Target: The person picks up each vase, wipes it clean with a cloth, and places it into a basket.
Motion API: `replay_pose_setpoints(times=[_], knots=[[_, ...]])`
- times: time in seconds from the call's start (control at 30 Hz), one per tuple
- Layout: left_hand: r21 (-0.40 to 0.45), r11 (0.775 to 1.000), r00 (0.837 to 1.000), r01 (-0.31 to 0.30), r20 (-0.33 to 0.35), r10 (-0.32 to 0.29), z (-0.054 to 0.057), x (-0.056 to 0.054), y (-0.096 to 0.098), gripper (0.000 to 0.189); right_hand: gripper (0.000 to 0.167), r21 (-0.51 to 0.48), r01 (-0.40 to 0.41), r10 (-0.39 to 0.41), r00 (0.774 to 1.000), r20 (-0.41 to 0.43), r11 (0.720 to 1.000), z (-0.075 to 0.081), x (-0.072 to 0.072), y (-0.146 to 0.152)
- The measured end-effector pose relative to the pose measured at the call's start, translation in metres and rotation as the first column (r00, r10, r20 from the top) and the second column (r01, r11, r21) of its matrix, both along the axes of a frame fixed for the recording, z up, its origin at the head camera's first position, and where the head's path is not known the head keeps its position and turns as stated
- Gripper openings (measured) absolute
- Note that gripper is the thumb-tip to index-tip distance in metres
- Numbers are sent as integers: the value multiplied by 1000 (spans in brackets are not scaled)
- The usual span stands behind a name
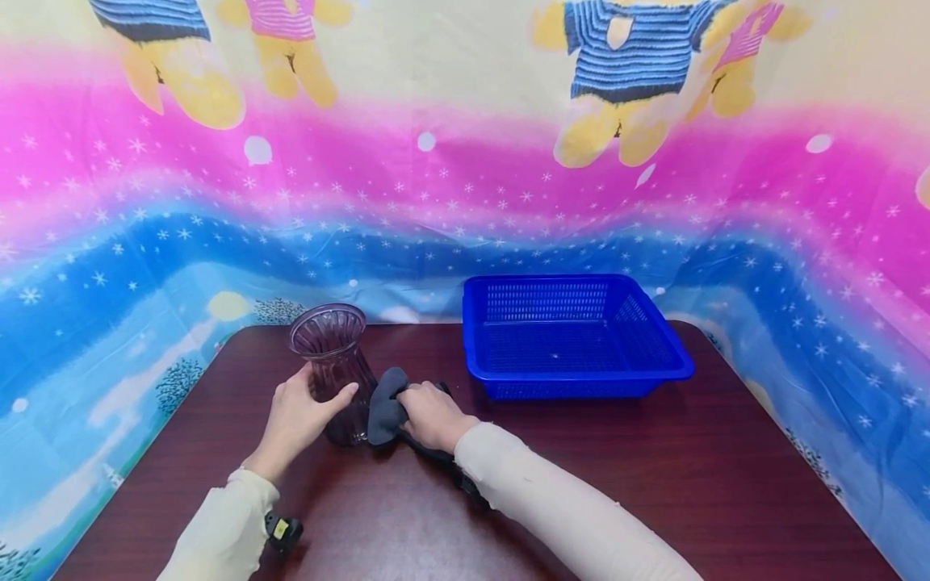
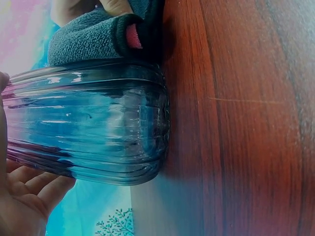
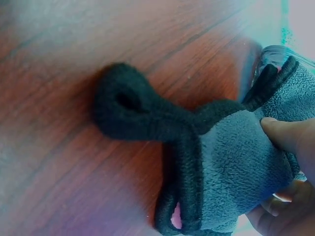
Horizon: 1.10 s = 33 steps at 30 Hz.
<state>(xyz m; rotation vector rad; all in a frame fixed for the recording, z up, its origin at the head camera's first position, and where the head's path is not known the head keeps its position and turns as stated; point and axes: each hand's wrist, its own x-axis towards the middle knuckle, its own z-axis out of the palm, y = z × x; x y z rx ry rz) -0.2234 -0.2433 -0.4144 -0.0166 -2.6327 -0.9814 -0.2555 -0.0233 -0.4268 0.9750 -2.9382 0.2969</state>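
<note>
A purple-tinted ribbed glass vase (image 1: 338, 367) with a flared rim stands on the table, leaning slightly to the left in the head view. My left hand (image 1: 300, 415) grips it around the middle, thumb on the near side and fingers behind. Bunched in my right hand (image 1: 433, 413) is a grey cloth (image 1: 387, 407) with dark edging, pressed to the vase's right side. The right wrist view shows the thumb pinching the folded cloth (image 3: 241, 162), and a little pink shows inside its fold. In the left wrist view the vase's base (image 2: 157, 123) meets the wood.
A blue plastic basket (image 1: 577, 376) with perforated walls stands at the back right of the dark wooden table (image 1: 617, 484). Behind the table hangs a printed cloth backdrop (image 1: 436, 202) with bears and snowflakes. A small black device (image 1: 283, 531) is strapped to my left wrist.
</note>
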Motion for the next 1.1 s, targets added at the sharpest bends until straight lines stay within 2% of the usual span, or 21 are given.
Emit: replay_pose_setpoints(times=[0.33, 0.57, 1.1], knots=[[-2, 1000, 1000, 2, -18, -2, -1, 0, 0, 61, 7, -33, -20, 20, 1000, 11, 999, 13, 1, 1], [4, 1000, 999, 9, -35, -9, -2, 0, 0, 60, 4, -41, -34, 33, 999, -13, 999, 23, 1, 0], [-35, 999, 998, -4, -58, 2, -3, 0, 0, 53, 7, -78, -52, 50, 998, -31, 996, 58, 2, -4]])
